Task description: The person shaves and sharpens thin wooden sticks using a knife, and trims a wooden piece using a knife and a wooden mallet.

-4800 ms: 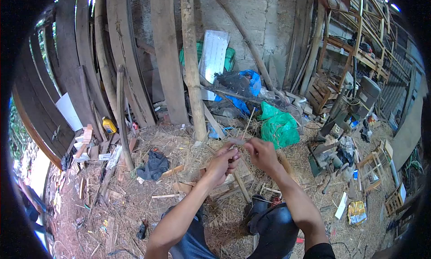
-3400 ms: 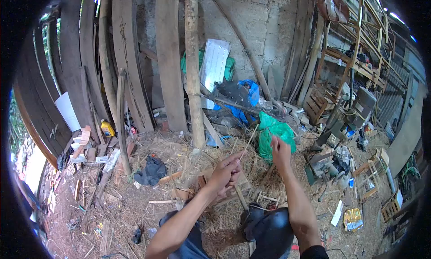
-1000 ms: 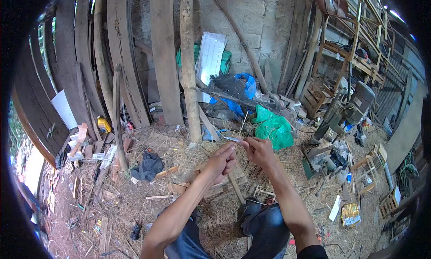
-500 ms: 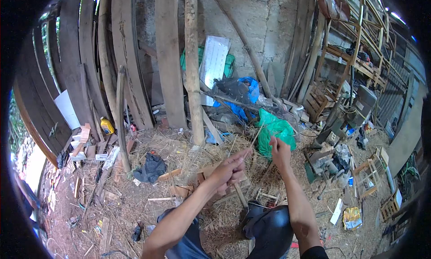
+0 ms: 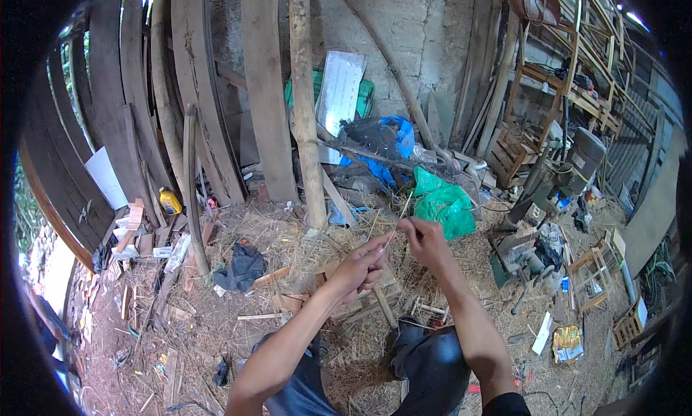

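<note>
My left hand (image 5: 359, 272) is closed, its fingers curled round a thin, pale, stick-like strand (image 5: 391, 238) that sticks out past the fingertips. Close by on the right, my right hand (image 5: 427, 243) is closed in a pinch at the strand's far end, thumb and forefinger together. The strand is too fine to tell its material. Both hands are held in the air above my knees (image 5: 436, 365). Behind the right hand, a green plastic bag (image 5: 448, 210) lies on the ground.
Straw and wood scraps cover the floor. A wooden post (image 5: 306, 127) stands ahead, with a black plastic bag (image 5: 241, 268) to its left. On the right are a machine-like metal stand (image 5: 533, 207), small wooden frames (image 5: 590, 282) and a yellow packet (image 5: 567, 344).
My right hand has moved left, closer to my left hand, and now pinches at the strand's end. My left hand has stayed nearly in place.
</note>
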`<act>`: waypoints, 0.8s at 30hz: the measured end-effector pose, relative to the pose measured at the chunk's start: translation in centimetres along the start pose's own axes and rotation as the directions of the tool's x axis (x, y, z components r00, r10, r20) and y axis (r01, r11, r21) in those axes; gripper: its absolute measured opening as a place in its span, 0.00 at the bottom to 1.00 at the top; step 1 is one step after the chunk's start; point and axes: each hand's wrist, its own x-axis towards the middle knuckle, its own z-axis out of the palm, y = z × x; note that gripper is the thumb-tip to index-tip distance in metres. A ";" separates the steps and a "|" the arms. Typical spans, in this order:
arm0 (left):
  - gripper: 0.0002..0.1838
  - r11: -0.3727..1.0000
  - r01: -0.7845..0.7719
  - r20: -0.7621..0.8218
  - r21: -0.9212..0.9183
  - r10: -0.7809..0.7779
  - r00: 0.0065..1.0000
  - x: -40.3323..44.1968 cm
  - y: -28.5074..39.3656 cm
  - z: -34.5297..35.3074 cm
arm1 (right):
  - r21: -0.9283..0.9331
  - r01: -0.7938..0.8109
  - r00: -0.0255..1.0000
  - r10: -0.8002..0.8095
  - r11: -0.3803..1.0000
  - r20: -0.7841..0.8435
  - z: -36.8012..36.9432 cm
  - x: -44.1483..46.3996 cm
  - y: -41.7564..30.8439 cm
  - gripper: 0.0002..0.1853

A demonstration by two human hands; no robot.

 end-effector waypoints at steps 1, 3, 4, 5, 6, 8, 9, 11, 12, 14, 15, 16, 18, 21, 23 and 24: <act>0.24 1.000 0.020 -0.034 -0.021 -0.021 0.999 -0.2 0.1 0.2 | -0.021 -0.001 1.000 0.001 1.000 -0.005 -0.1 0.1 -0.1 0.10; 0.23 1.000 0.011 -0.002 -0.010 -0.011 1.000 -0.8 1.0 0.6 | -0.061 -0.012 1.000 0.011 0.998 -0.019 -0.2 0.1 -0.3 0.11; 0.23 1.000 0.007 0.033 -0.002 -0.007 0.999 -1.1 1.1 0.7 | -0.040 -0.070 0.996 0.068 0.997 -0.061 -0.3 0.3 0.9 0.11; 0.23 1.000 0.016 0.037 -0.001 -0.016 0.999 -1.2 0.9 0.8 | -0.042 -0.080 0.995 0.077 0.996 -0.065 -0.7 -0.2 1.4 0.11; 0.23 1.000 0.019 0.023 0.008 -0.019 1.000 -1.1 0.7 0.8 | -0.099 -0.119 0.992 0.113 0.988 -0.061 -1.1 -0.5 1.8 0.11; 0.23 1.000 0.009 0.005 0.017 -0.009 1.000 -1.0 0.7 0.6 | -0.141 -0.115 0.993 0.112 0.983 -0.033 -1.3 -0.6 2.2 0.15; 0.23 1.000 -0.001 0.000 0.019 0.001 1.000 -1.0 0.7 0.5 | -0.140 -0.109 0.994 0.106 0.984 -0.034 -1.2 -0.5 1.7 0.15; 0.23 1.000 -0.013 -0.005 0.021 0.013 1.000 -0.9 1.0 0.3 | -0.140 0.044 0.998 -0.037 0.989 0.050 -1.1 -0.3 0.7 0.17; 0.22 1.000 -0.009 0.015 0.028 0.009 1.000 -1.0 1.1 0.1 | -0.141 0.041 0.998 -0.034 0.989 0.054 -1.1 -0.3 1.3 0.17; 0.22 0.999 0.003 0.038 0.035 -0.004 0.999 -1.3 0.9 0.3 | -0.159 -0.384 0.921 0.365 0.910 -0.135 -1.2 -0.2 4.0 0.19; 0.22 1.000 -0.005 0.021 0.027 0.004 1.000 -1.4 1.0 0.7 | -0.158 -0.382 0.922 0.363 0.911 -0.136 -1.3 -0.9 6.0 0.19; 0.22 1.000 -0.019 0.003 0.020 0.019 1.000 -1.6 1.2 0.8 | -0.098 -0.430 0.900 0.416 0.898 -0.131 -1.3 -2.0 8.4 0.18; 0.20 0.994 -0.056 -0.029 0.093 0.059 0.998 -1.2 1.0 0.0 | -0.045 -0.469 0.880 0.461 0.882 -0.115 -1.2 -1.8 9.1 0.17; 0.16 0.959 -0.092 -0.109 0.268 0.125 0.986 -0.4 0.4 -1.2 | 0.597 -0.467 0.846 0.527 0.653 0.085 -2.1 -0.4 4.1 0.15; 0.14 0.923 -0.092 -0.168 0.375 0.165 0.972 0.4 -0.2 -2.3 | 0.749 -0.548 0.812 0.453 0.372 0.369 -3.4 0.3 -0.2 0.15; 0.12 0.819 -0.233 -0.143 0.525 0.355 0.924 1.1 -0.9 -3.1 | 0.722 -0.603 0.778 0.448 0.339 0.440 -3.3 0.6 -2.1 0.16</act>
